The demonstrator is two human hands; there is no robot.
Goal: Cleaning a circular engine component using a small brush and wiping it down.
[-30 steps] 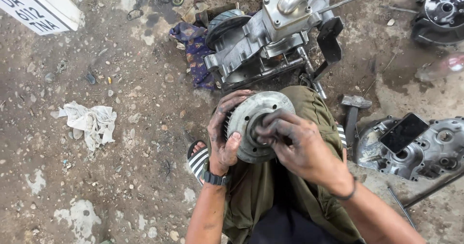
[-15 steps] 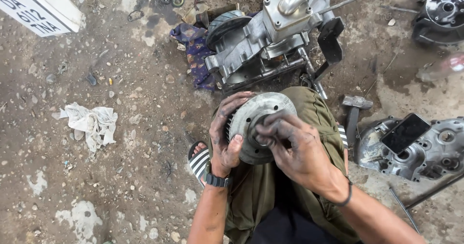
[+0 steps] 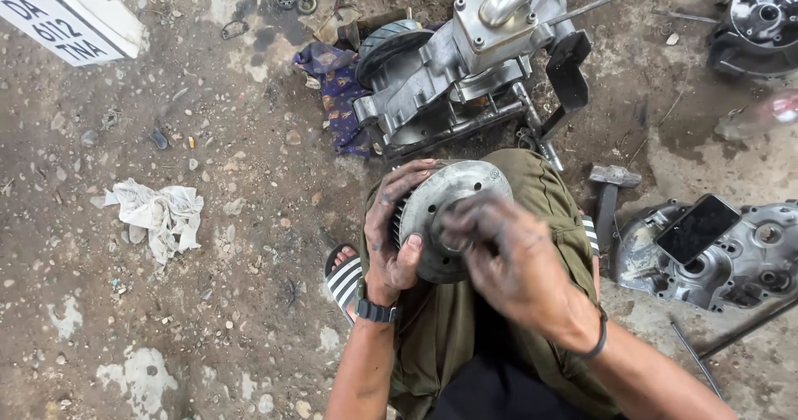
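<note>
Left hand: our left hand grips the round metal disc by its left rim, fingers curled over the top edge and thumb pressed on the face.
Right hand: our right hand lies over the disc's face, blurred, fingers bent onto the centre; we cannot tell whether they pinch anything.
Disc: it stands tilted on our lap, resting against the olive trousers, its finned edge showing on the left.
Wrists: a black watch on the left, a dark band on the right.
Ahead of us: a grey engine block sits on the dirt ground, with a purple cloth beside it.
Right side: a metal casing with a black phone lying on it; a hammer lies nearby.
Left side: a white rag, well apart from us.
Below: a striped sandal.
</note>
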